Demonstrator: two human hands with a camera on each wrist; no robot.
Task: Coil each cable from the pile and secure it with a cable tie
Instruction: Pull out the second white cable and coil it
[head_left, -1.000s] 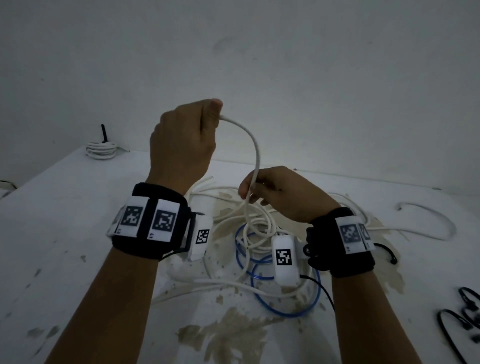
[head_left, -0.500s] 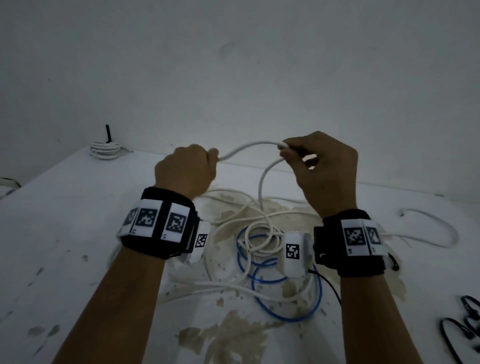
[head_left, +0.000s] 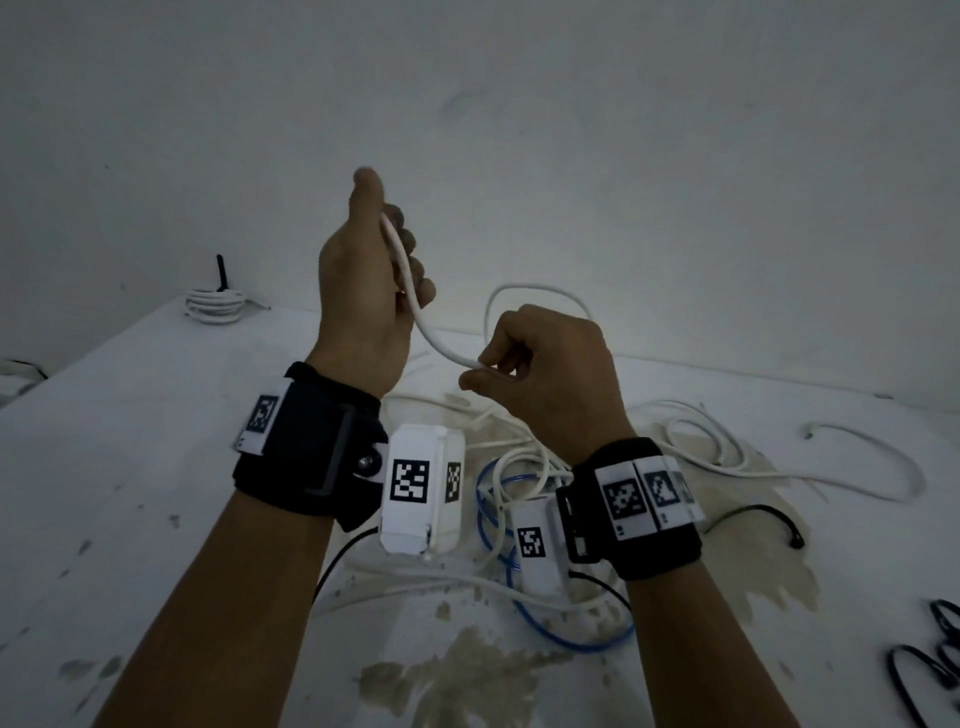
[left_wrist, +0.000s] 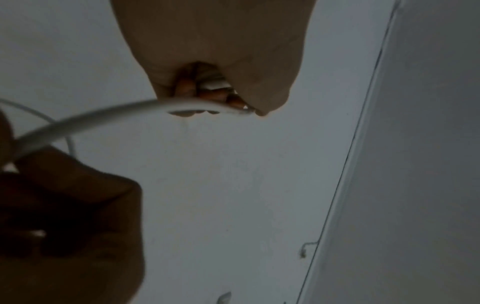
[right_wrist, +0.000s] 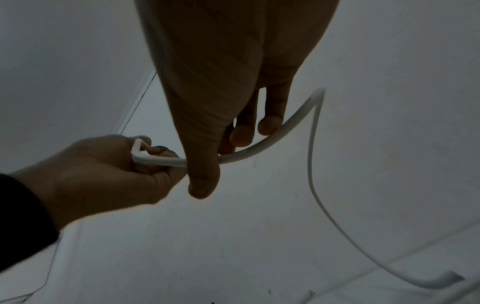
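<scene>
Head view: at ten o'clock a finished white coil (head_left: 214, 305) sits on the desk (head_left: 130, 415). The left hand (head_left: 363, 291), raised, grips the white cable (head_left: 415, 306) in curled fingers. The cable sags toward three o'clock into the right hand (head_left: 550, 374), which pinches it. Below lie the tangled pile (head_left: 519, 467) and a blue cable (head_left: 561, 631).

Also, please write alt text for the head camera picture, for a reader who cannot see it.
Two hands hold one white cable up over a stained white table: the left hand grips it higher, the right hand pinches it lower. Below them lies a tangle of white cables and a blue cable; a finished white coil sits at the far left.
</scene>
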